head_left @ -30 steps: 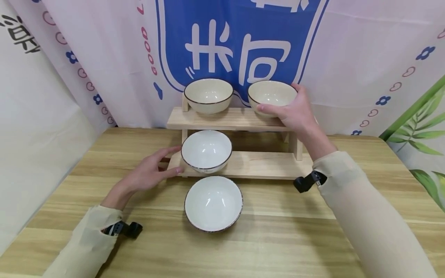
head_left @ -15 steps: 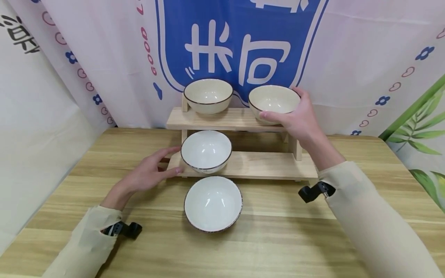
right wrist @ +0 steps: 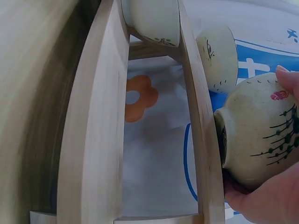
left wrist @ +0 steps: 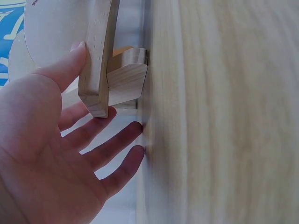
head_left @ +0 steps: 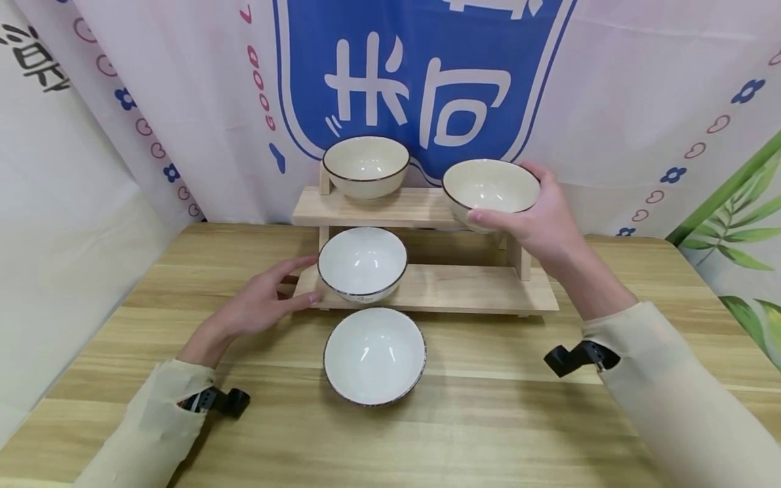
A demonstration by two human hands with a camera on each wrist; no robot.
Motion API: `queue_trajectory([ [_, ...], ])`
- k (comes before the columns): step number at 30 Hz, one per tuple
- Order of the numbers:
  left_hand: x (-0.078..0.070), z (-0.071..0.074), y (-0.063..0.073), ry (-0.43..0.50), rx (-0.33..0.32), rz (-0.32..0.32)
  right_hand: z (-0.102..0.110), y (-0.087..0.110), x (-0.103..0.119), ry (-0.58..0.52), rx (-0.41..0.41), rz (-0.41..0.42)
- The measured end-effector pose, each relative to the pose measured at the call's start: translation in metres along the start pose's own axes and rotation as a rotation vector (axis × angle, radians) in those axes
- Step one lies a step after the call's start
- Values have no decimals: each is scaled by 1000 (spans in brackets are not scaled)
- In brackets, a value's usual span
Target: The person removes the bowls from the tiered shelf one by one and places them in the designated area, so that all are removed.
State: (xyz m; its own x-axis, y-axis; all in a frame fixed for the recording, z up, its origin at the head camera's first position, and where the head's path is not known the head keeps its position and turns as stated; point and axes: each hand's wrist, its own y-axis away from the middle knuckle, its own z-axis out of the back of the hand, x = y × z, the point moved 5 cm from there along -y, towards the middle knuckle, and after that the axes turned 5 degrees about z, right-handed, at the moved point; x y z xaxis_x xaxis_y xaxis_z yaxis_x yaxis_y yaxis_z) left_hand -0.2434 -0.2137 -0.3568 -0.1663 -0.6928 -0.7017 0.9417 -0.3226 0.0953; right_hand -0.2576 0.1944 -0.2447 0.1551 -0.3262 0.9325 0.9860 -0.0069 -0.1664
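My right hand (head_left: 546, 220) grips a cream bowl (head_left: 491, 186) with a dark rim, thumb on its near side and fingers at its far right. This bowl overlaps the right end of the upper shelf (head_left: 421, 209); the right wrist view shows a dark twig pattern and a red mark on its outside (right wrist: 266, 133). At the left end of the lower shelf (head_left: 470, 288), my left hand (head_left: 259, 298) has its thumb against the board and its other fingers loosely extended. Beside that hand, a white bowl (head_left: 363, 263) stands on the lower shelf.
A second cream bowl (head_left: 366, 166) stands on the upper shelf's left side. In front of the two-tier wooden rack, another white bowl (head_left: 374, 356) sits on the wooden table (head_left: 488, 420). A printed curtain (head_left: 616, 115) hangs close behind the rack.
My right hand has brought the cream bowl toward me and slightly right, from over the upper shelf to its front edge. The left hand and the other bowls stay in place.
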Motion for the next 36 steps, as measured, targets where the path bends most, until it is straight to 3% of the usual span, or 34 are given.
queue_trajectory([
  [15,-2,0,0,0,-6,7,10,29,0,3,49,26],
  [29,0,1,-1,-15,-3,12,13,71,-17,74,190,115],
  [36,0,1,-1,-11,-5,12,8,87,-31,10,286,148],
])
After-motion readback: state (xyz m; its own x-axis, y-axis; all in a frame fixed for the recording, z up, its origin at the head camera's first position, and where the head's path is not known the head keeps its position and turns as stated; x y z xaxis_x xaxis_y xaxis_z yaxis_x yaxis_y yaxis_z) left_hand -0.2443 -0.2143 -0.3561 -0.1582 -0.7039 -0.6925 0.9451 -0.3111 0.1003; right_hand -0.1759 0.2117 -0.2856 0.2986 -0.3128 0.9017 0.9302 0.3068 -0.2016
